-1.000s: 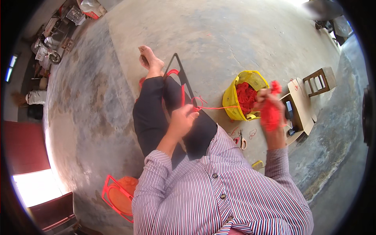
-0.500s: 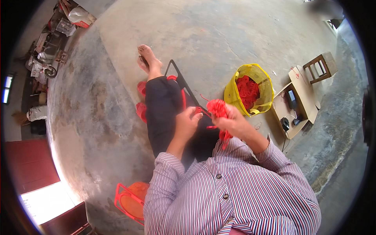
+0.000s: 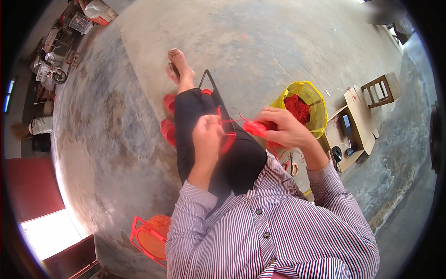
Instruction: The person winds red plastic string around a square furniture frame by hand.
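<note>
Over my lap, my right hand (image 3: 287, 129) is closed around a bundle of red cord (image 3: 254, 128), with loose ends hanging below it. My left hand (image 3: 207, 135) is closed in a pinch on a red strand (image 3: 232, 121) stretched between the two hands. Beside the left hand's fingers, another piece of red material (image 3: 228, 142) hangs blurred over my dark trousers (image 3: 241, 165). A pair of scissors (image 3: 293, 168) shows beneath my right forearm. Just past the right hand stands a yellow tub (image 3: 319, 106) holding a red tangled heap (image 3: 296, 108).
A black metal frame (image 3: 222, 100) stands beside my leg. Red objects (image 3: 168, 132) lie on the floor to its left. To the right are an open cardboard box (image 3: 367, 125) with devices and cables, and a wooden stool (image 3: 386, 89). A red-framed seat (image 3: 151, 239) is at lower left.
My hands have moved apart, drawing the red strand out between them. The left hand shifted left and up, the right hand right and up. The scissors have come into sight.
</note>
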`<move>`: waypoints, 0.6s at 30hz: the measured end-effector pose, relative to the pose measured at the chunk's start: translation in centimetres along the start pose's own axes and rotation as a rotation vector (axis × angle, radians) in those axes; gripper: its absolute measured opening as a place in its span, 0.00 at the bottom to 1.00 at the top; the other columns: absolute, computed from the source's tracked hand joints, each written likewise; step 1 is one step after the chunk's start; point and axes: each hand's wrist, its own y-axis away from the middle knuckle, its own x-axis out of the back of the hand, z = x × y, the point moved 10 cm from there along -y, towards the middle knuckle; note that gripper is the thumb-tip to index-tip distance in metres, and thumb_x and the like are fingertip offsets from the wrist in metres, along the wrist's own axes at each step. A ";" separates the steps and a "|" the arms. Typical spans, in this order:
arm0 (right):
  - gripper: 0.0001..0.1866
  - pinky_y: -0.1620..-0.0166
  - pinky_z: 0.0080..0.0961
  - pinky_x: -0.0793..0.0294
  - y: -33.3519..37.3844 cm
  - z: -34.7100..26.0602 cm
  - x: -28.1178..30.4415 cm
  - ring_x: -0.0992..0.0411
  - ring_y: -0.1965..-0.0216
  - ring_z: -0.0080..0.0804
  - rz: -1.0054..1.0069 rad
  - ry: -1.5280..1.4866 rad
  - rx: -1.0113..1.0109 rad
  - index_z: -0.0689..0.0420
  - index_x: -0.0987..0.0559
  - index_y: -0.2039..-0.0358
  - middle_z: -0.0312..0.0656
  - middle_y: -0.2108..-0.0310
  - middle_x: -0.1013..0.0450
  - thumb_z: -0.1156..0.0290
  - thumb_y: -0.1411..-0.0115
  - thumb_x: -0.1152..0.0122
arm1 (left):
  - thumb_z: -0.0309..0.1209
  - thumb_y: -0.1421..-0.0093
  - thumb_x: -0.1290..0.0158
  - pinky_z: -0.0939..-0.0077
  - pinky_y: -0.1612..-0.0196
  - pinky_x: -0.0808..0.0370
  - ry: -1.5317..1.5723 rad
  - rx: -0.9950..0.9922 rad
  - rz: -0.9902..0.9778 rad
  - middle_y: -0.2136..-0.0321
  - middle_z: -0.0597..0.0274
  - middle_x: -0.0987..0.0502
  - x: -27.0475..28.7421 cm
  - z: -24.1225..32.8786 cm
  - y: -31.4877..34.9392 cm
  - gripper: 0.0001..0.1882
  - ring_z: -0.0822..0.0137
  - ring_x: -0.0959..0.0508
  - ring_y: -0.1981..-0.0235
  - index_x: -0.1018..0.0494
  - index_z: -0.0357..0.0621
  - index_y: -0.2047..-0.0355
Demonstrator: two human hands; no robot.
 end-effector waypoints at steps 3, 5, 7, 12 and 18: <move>0.15 0.63 0.35 0.26 -2.4 4.3 -4.6 0.25 0.69 0.43 0.045 0.454 0.050 0.63 0.21 0.61 0.49 0.69 0.26 0.69 0.48 0.38 | 0.37 0.30 0.56 0.84 0.88 0.48 -0.209 0.280 -0.082 0.88 0.67 0.31 1.0 -4.6 -0.9 0.14 0.81 0.42 0.91 0.27 0.38 0.62; 0.15 0.62 0.38 0.25 -4.0 5.1 -7.9 0.25 0.66 0.49 -0.066 0.232 0.038 0.62 0.20 0.62 0.51 0.63 0.24 0.69 0.49 0.35 | 0.43 0.31 0.55 0.73 0.87 0.41 -0.421 0.218 -0.096 0.90 0.58 0.31 1.4 -6.3 -1.3 0.21 0.69 0.35 0.92 0.24 0.37 0.69; 0.14 0.59 0.35 0.24 -3.8 4.7 -8.9 0.24 0.62 0.47 -0.033 0.101 0.006 0.62 0.20 0.61 0.51 0.60 0.24 0.71 0.49 0.33 | 0.40 0.33 0.52 0.65 0.82 0.35 -0.845 -0.563 0.112 0.87 0.45 0.30 1.6 0.3 -0.9 0.20 0.56 0.29 0.88 0.26 0.35 0.74; 0.19 0.54 0.29 0.23 -1.2 2.0 -3.6 0.23 0.58 0.39 0.383 -0.058 0.132 0.60 0.22 0.56 0.47 0.52 0.27 0.72 0.48 0.31 | 0.34 0.34 0.50 0.68 0.83 0.38 -0.822 -0.560 0.210 0.87 0.52 0.34 0.3 6.8 0.7 0.16 0.65 0.31 0.88 0.29 0.37 0.77; 0.14 0.42 0.35 0.32 -0.6 2.6 0.8 0.28 0.49 0.37 0.509 -0.459 0.055 0.59 0.23 0.56 0.43 0.52 0.27 0.66 0.40 0.38 | 0.32 0.36 0.51 0.87 0.88 0.50 0.203 0.295 -0.156 0.83 0.70 0.34 -2.3 -0.2 0.4 0.09 0.81 0.41 0.89 0.28 0.43 0.72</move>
